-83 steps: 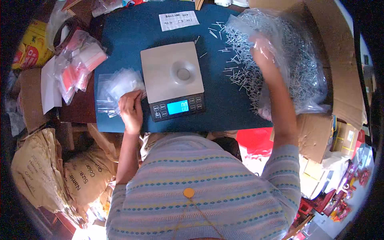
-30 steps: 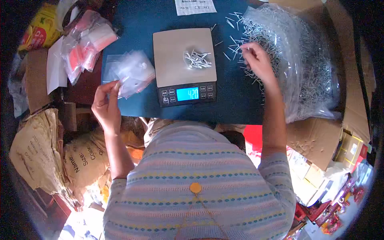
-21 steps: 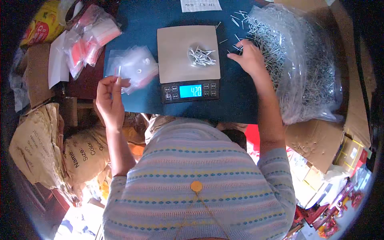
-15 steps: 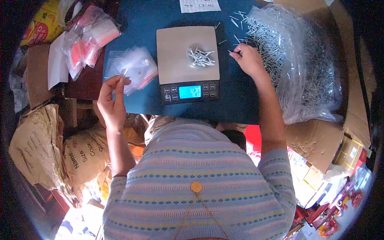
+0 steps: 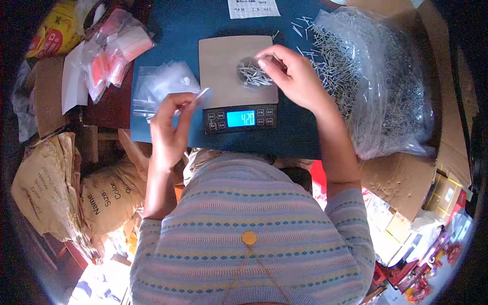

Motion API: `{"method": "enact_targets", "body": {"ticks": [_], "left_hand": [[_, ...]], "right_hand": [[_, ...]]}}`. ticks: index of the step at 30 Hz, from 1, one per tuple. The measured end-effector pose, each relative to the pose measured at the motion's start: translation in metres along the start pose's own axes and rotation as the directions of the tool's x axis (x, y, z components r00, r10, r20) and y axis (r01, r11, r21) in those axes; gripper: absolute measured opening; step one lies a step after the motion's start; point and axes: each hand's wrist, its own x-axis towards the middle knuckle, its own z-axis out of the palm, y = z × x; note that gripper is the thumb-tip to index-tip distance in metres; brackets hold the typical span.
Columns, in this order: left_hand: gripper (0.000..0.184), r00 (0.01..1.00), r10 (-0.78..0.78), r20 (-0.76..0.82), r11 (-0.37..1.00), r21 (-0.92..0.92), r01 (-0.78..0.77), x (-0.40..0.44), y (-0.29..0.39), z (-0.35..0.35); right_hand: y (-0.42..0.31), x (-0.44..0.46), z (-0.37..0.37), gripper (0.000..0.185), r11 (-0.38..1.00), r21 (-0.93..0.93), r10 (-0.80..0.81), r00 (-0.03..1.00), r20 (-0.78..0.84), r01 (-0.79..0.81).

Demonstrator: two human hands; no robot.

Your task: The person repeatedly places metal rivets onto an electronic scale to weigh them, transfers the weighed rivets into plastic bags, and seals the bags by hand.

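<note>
My left hand (image 5: 175, 119) pinches a small clear plastic bag (image 5: 202, 93) between thumb and fingers, just left of the scale's platform. A small round clear dish (image 5: 242, 80) stands on the digital scale (image 5: 218, 61) and holds a heap of silver screws (image 5: 255, 76). My right hand (image 5: 290, 71) reaches over the platform, with thumb and forefinger closed at the dish's upper right rim. Part of the dish is hidden under those fingers. The lit display (image 5: 240, 118) appears to read 42.0. More clear bags (image 5: 170, 81) lie in a pile beside the scale.
A large open plastic bag (image 5: 373, 66) of screws lies in a cardboard box at the right, with loose screws (image 5: 303, 25) near its mouth. Packs of red-edged bags (image 5: 107, 63) lie at upper left. A paper note (image 5: 254, 8) is at the table's far side.
My right hand has moved left from the loose screws to the dish. My left hand has moved right from the bag pile, carrying a bag. The display reading looks unchanged.
</note>
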Motion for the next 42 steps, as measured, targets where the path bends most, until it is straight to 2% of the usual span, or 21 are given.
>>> {"method": "enact_targets", "body": {"ticks": [1, 2, 3, 5, 9, 11, 14, 16, 17, 18, 20, 22, 25, 26, 29, 30, 33, 37, 39, 42], "left_hand": [[0.011, 0.999, 0.037, 0.013, 0.999, 0.005, -0.037, 0.003, 0.003, 0.005], [0.011, 0.997, 0.074, 0.029, 0.997, 0.009, -0.074, 0.008, 0.007, 0.009], [0.012, 0.993, 0.112, 0.046, 0.994, 0.011, -0.112, 0.012, 0.012, 0.012], [0.009, 0.989, 0.132, 0.069, 0.991, 0.010, -0.133, 0.019, 0.029, 0.019], [0.009, 0.973, 0.183, 0.137, 0.982, -0.077, -0.174, 0.023, 0.036, 0.020], [0.011, 0.962, 0.220, 0.164, 0.970, -0.140, -0.198, 0.023, 0.033, 0.018], [0.014, 0.997, 0.057, -0.055, 0.945, -0.319, -0.071, 0.020, 0.041, 0.032], [0.016, 0.943, 0.331, 0.036, 0.928, -0.193, -0.318, 0.027, 0.026, 0.029], [0.016, 0.886, 0.453, 0.094, 0.888, -0.138, -0.439, 0.030, 0.021, 0.028], [0.016, 0.897, 0.408, 0.169, 0.913, -0.082, -0.400, 0.030, 0.023, 0.026], [0.016, 0.886, 0.453, 0.100, 0.890, 0.008, -0.456, 0.030, 0.033, 0.019], [0.017, 0.877, 0.479, 0.031, 0.876, 0.049, -0.480, 0.032, 0.035, 0.015], [0.019, 0.861, 0.485, 0.151, 0.864, 0.072, -0.499, 0.035, 0.025, 0.003], [0.020, 0.884, 0.432, 0.179, 0.889, 0.081, -0.451, 0.033, 0.021, 0.000], [0.019, 0.873, 0.472, 0.124, 0.870, 0.093, -0.484, 0.038, 0.018, 0.003], [0.016, 0.898, 0.397, 0.190, 0.898, 0.119, -0.423, 0.036, 0.018, 0.001], [0.013, 0.888, 0.431, 0.161, 0.881, 0.138, -0.452, 0.035, 0.020, -0.001], [0.010, 0.962, 0.250, 0.113, 0.966, 0.044, -0.256, 0.025, 0.005, -0.012], [0.009, 0.976, 0.218, 0.028, 0.975, 0.031, -0.219, 0.021, 0.002, -0.011], [0.008, 0.979, 0.204, -0.025, 0.979, 0.015, -0.204, 0.022, 0.006, -0.006]], "right_hand": [[0.001, 0.000, 0.006, 0.019, 0.994, 0.081, -0.075, 0.997, -0.025, 0.077], [-0.008, -0.001, 0.007, 0.018, 0.988, 0.081, -0.132, 0.991, 0.021, 0.130], [-0.030, -0.004, 0.002, 0.015, 0.993, 0.084, -0.098, 0.988, 0.118, 0.089], [-0.028, -0.003, 0.017, 0.011, 0.937, 0.009, -0.349, 0.937, -0.010, 0.349], [-0.033, -0.006, 0.019, 0.007, 0.884, -0.095, -0.463, 0.885, -0.039, 0.458], [-0.040, -0.009, 0.017, 0.008, 0.911, 0.017, -0.412, 0.911, -0.023, 0.412], [-0.041, -0.011, 0.015, 0.009, 0.922, 0.105, -0.373, 0.927, -0.019, 0.373], [-0.040, -0.010, 0.013, 0.010, 0.908, 0.126, -0.398, 0.917, -0.035, 0.399], [-0.041, -0.010, 0.011, 0.009, 0.922, 0.142, -0.358, 0.933, -0.044, 0.360], [-0.042, -0.010, 0.007, 0.009, 0.934, 0.157, -0.316, 0.947, -0.052, 0.321], [-0.036, -0.008, 0.007, 0.009, 0.948, 0.202, -0.236, 0.969, -0.076, 0.247], [-0.031, -0.007, 0.011, 0.010, 0.958, 0.150, -0.239, 0.969, -0.055, 0.245], [-0.019, -0.003, 0.012, 0.012, 0.978, 0.008, -0.206, 0.977, -0.061, 0.207], [-0.015, -0.002, 0.012, 0.013, 0.981, -0.051, -0.189, 0.979, -0.073, 0.186], [-0.007, -0.002, 0.012, 0.018, 0.937, -0.210, -0.301, 0.950, -0.083, 0.278], [-0.008, -0.002, 0.010, 0.019, 0.946, -0.216, -0.270, 0.958, -0.101, 0.244], [-0.002, -0.003, -0.005, 0.020, 0.946, -0.279, -0.219, 0.958, -0.184, 0.162], [0.015, -0.014, -0.024, 0.014, 0.983, -0.168, -0.126, 0.948, -0.291, 0.079], [0.026, -0.023, -0.028, 0.021, 0.994, -0.113, -0.029, 0.972, -0.233, 0.002], [0.036, -0.029, -0.021, 0.046, 0.994, -0.099, -0.066, 0.990, -0.123, 0.054]]}}
